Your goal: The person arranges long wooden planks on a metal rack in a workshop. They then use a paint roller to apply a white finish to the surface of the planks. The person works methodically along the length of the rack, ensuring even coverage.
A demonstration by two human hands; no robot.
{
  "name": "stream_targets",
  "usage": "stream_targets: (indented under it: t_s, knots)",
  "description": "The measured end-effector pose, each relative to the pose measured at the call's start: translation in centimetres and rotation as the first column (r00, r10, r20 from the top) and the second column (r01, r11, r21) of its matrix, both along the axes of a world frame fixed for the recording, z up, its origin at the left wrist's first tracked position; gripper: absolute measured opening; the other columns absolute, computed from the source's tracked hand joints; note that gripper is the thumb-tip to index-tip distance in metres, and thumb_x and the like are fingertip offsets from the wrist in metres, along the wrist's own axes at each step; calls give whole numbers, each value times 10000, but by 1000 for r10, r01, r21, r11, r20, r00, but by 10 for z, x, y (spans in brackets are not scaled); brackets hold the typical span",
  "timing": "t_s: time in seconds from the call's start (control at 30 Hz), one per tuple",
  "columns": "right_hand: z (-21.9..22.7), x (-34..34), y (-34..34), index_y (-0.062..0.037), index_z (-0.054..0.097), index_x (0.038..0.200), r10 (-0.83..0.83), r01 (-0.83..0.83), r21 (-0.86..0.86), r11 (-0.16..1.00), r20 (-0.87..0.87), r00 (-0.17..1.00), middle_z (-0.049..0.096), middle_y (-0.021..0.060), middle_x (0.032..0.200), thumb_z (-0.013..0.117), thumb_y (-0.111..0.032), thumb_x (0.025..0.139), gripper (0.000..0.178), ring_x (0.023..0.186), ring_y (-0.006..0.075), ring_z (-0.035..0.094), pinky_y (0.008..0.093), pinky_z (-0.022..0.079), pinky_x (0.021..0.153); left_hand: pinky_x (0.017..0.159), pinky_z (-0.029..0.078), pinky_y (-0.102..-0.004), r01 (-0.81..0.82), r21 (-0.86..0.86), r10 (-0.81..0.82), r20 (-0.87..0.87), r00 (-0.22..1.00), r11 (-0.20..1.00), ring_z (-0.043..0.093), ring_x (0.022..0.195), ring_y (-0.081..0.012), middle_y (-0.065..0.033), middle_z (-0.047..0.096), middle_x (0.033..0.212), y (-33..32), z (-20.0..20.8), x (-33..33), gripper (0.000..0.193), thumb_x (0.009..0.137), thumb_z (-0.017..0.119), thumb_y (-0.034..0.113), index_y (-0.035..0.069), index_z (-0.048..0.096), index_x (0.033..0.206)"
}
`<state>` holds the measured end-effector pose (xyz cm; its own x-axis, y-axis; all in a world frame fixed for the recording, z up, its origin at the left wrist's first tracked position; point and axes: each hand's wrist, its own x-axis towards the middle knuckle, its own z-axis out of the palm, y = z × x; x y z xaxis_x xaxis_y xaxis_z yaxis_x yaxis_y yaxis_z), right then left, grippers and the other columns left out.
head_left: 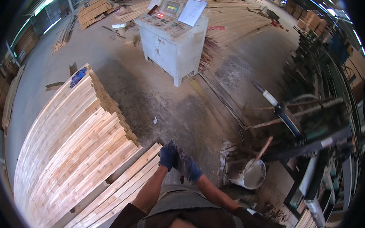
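Note:
My left hand, in a blue work glove darkened at the fingers, is in front of my body beside the end of the wooden strips. Its fingers look curled in; whatever they hold, if anything, is too dark to make out. Close against it is my right hand, in a similar blue glove with a dark, stained front. Its fingers blend into the dark floor, so their pose is unclear. A grey apron covers my front just below both hands.
A large stack of pale wooden boards stands at left, with a blue glove on its far end. Ahead is a white control cabinet carrying a clipboard. At right are a bucket with a stick and dark machinery.

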<state>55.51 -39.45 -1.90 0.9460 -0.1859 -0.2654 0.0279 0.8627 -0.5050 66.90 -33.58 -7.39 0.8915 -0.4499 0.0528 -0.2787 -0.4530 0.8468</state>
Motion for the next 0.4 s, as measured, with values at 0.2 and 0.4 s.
stream_targets:
  t_s: [0.2,0.4]
  knots:
    - [60,112,-93,-18,451,1436,83,-95,-228,969,-60,995,509,72,1415,519,-276,1019,495,1283,212,494,412,363,1129,613,458,-443,-200,-99,175,-215,961,975,572,606,-232,-246,622,703,-82,49,113,499,975,523,435,-5,641,771]
    - [27,239,-166,-2,466,1416,140,-198,-451,870,-159,977,557,57,1344,558,-301,1009,512,1220,198,539,374,426,1076,659,477,-447,-194,-253,140,-217,966,948,658,685,-330,-253,645,742,-147,39,245,495,964,529,462,13,672,814]
